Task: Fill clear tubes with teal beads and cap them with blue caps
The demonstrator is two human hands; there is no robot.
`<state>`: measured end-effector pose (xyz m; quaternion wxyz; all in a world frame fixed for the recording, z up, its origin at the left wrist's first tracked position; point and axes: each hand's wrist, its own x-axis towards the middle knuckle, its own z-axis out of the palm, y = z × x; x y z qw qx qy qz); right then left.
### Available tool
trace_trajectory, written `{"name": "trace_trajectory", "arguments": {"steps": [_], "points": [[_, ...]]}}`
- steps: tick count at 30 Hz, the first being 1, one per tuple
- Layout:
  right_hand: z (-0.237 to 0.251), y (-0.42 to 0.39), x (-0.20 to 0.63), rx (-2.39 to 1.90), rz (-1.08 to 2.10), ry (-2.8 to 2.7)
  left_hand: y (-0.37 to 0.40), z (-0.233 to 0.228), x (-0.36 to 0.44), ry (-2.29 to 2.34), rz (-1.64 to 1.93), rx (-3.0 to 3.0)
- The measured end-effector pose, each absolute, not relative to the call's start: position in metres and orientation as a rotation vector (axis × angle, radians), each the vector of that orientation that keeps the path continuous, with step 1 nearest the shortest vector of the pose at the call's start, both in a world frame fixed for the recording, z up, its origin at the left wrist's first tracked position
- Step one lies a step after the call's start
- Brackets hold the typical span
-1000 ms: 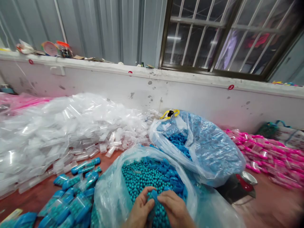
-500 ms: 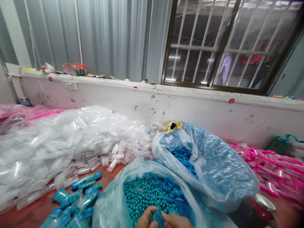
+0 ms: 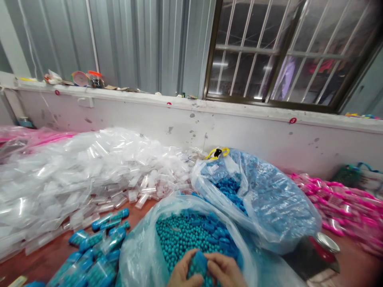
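Note:
Over the mouth of a plastic bag (image 3: 140, 247), my left hand (image 3: 182, 273) is closed around a small clear bottle (image 3: 196, 269) filled with teal beads. My right hand (image 3: 227, 270) pinches the blue cap (image 3: 200, 260) at its top, thumb and fingers against it. Below them, loose teal beads (image 3: 179, 235) fill the bag, and several loose blue caps (image 3: 220, 233) lie on the beads to the right. Left of the bag, capped bottles of beads (image 3: 100, 271) are piled on the red table (image 3: 140, 215).
Behind the bead bag, a second bag (image 3: 278, 207) holds blue caps. A large heap of clear empty bottles (image 3: 89, 171) covers the left side. Pink items (image 3: 338, 199) lie at the right, near a silver-lidded jar (image 3: 327, 242). A white ledge (image 3: 143, 97) runs along the wall.
Both hands have risen slightly in view, still together at the bottle and its cap. The head view has tilted down a little, showing more of the filled bottles.

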<state>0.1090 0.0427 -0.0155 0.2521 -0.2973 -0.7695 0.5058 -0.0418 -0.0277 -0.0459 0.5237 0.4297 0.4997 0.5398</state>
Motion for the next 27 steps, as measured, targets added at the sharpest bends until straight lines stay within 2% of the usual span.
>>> {"name": "trace_trajectory", "arguments": {"steps": [6, 11, 15, 20, 22, 24, 27], "points": [[0.009, 0.03, 0.107, -0.817, 1.595, -1.903, -0.041, -0.006, -0.034, 1.248, 1.177, 0.97], [0.008, 0.025, 0.109, -0.871, 1.561, -1.933, -0.046, 0.001, -0.034, 1.276, 1.179, 0.993], [0.013, 0.023, 0.111, -0.852, 1.381, -2.114, -0.047, 0.004, -0.033, 1.314, 1.18, 1.005], [0.015, 0.02, 0.112, -0.712, 0.925, -2.391, -0.05, 0.015, -0.027, 1.425, 1.256, 1.138], [0.013, 0.021, 0.113, -0.661, 0.839, -2.425, -0.052, 0.017, -0.025, 1.473, 1.299, 1.174], [0.012, 0.025, 0.113, -0.662, 0.934, -2.38, -0.052, 0.016, -0.025, 1.484, 1.311, 1.136], [0.015, 0.032, 0.114, -0.745, 1.367, -2.178, -0.049, 0.01, -0.029, 1.391, 1.255, 1.042]]}}
